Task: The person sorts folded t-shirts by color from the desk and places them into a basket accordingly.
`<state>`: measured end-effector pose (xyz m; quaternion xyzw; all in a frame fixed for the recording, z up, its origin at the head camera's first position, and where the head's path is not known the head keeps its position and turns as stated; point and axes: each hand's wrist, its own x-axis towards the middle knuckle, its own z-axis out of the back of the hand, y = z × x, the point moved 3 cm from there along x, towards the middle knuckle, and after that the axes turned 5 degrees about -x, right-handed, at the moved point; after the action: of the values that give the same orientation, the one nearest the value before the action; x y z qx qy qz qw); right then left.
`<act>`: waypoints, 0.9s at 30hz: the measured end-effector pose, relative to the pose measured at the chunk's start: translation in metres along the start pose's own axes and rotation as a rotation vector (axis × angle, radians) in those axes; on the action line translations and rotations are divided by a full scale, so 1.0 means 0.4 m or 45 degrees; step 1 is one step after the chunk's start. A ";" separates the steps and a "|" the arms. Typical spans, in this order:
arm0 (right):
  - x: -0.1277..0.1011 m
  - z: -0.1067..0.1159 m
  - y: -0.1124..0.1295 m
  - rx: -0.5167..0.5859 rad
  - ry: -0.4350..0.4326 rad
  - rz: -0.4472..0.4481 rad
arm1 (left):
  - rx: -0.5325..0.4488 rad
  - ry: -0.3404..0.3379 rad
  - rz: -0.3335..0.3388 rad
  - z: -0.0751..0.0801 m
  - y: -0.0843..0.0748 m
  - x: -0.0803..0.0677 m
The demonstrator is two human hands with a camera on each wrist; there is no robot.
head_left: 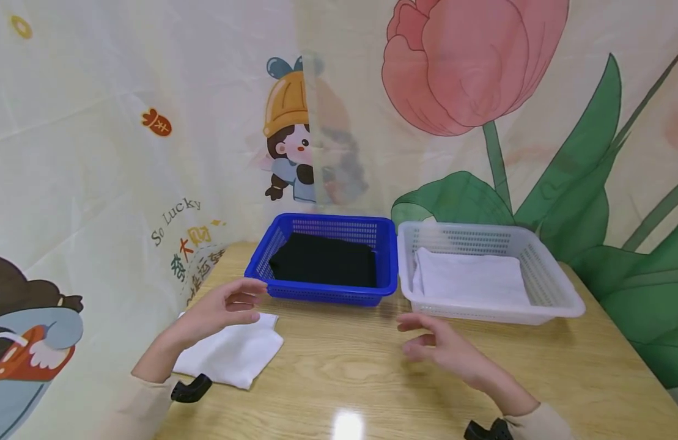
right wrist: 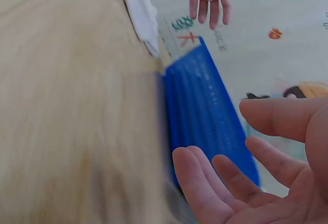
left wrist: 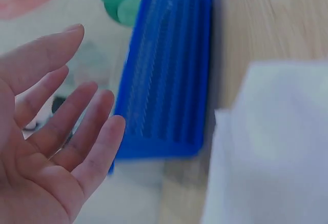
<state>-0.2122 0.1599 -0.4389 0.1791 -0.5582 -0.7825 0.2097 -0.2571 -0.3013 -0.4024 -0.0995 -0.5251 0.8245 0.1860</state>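
My left hand hovers above a white cloth on the left of the table, fingers loosely bent and holding nothing. In the left wrist view the palm and spread fingers show beside a blue basket. My right hand is raised over the wood in front of a white basket, its fingers relaxed and nothing between them. Folded black cloth lies in the blue basket. Folded white cloth lies in the white basket.
Both baskets stand side by side at the back of the wooden table. Behind them hangs a printed curtain with a tulip and cartoon figures; it also runs down the left side. A black wrist strap sits at the left cuff.
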 end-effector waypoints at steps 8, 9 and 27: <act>0.080 -0.160 -0.019 0.284 0.190 -0.046 | 0.203 -0.164 0.033 0.131 0.109 -0.089; 0.092 -0.179 -0.016 0.315 0.207 -0.059 | 0.249 -0.179 0.039 0.145 0.122 -0.099; 0.262 -0.393 0.023 0.536 0.222 -0.171 | 0.429 -0.158 0.341 0.214 0.250 -0.171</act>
<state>-0.2190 -0.0238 -0.4843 0.3224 -0.6757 -0.6427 0.1625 -0.2458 -0.4385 -0.4582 -0.0850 -0.3725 0.9224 0.0561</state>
